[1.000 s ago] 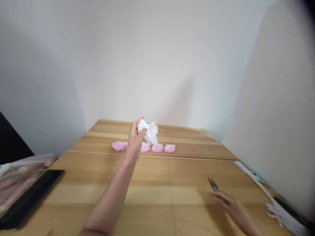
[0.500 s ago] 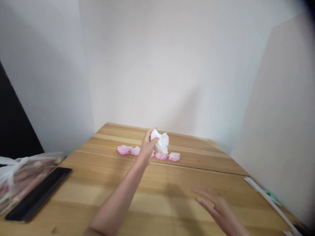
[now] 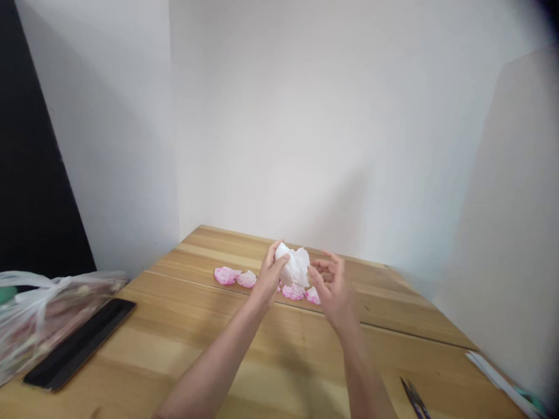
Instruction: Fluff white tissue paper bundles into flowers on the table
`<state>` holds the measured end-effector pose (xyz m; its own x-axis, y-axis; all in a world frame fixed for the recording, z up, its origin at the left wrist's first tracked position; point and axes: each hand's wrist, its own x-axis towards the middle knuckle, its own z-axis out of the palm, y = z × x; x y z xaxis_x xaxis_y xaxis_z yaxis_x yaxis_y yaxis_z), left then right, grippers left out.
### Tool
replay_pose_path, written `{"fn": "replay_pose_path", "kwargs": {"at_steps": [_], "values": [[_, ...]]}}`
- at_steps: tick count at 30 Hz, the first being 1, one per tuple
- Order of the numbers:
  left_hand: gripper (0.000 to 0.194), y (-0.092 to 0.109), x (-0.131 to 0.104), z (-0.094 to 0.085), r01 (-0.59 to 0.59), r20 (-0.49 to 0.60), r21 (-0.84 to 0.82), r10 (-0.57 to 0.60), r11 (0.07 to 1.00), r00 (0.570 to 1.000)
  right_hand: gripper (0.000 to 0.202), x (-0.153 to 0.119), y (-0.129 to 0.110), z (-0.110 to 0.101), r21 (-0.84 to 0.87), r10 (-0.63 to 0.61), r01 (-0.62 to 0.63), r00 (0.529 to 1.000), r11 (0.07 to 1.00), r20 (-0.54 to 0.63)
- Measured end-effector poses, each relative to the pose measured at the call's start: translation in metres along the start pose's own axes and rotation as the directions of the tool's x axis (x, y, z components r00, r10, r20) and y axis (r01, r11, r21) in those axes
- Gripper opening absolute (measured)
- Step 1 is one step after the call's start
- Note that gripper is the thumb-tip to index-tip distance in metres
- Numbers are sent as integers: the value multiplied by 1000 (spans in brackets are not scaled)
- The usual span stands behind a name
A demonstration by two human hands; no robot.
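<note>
My left hand (image 3: 269,278) is wrapped round a crumpled white tissue-like piece (image 3: 294,266), held above the table with the thumb in front. Close to the right edge of that piece is my right hand (image 3: 334,285), its fingers apart and slightly curled; whether a fingertip touches the piece is unclear. Behind and below the hands, pink-and-white ruffled pieces lie in a row: one at the left end (image 3: 226,275), one beside it (image 3: 247,279), another under the white piece (image 3: 293,292), and one at the right (image 3: 313,295) partly hidden by my right hand.
On the wooden table (image 3: 183,349), a black flat object (image 3: 81,344) lies at the left beside a clear plastic bag (image 3: 56,314). Scissors (image 3: 414,398) lie near the front right. White strips (image 3: 489,369) are along the right edge. Walls stand behind.
My right hand has risen from the lower right to beside the white piece. My left hand still holds the piece. The view has shifted, and the scissors now show.
</note>
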<state>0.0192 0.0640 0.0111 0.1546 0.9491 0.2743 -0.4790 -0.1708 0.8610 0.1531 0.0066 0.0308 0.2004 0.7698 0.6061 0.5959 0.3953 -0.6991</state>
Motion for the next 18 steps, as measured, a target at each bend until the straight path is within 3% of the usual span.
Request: {"fn": "replay_pose_path", "kwargs": {"at_steps": [5, 8, 11, 15, 18], "values": [[59, -4, 0, 1, 45, 56, -118, -39, 992, 998, 37, 1, 7, 4, -65, -27, 26, 1000, 998, -16], [63, -5, 1, 2, 58, 119, -108, -45, 992, 992, 22, 0, 14, 3, -103, -140, 140, 990, 985, 5], [75, -4, 1, 3, 50, 195, -75, -35, 996, 980, 23, 1, 18, 1, -101, -247, 247, 969, 964, 18], [89, -1, -1, 3, 33, 313, -45, -17, 998, 950, 24, 2, 15, -2, -86, -226, 227, 974, 970, 14], [91, 0, -3, 3, 23, 343, -29, -12, 999, 939, 24, 1, 11, -4, -50, -216, 217, 976, 975, 22]]}}
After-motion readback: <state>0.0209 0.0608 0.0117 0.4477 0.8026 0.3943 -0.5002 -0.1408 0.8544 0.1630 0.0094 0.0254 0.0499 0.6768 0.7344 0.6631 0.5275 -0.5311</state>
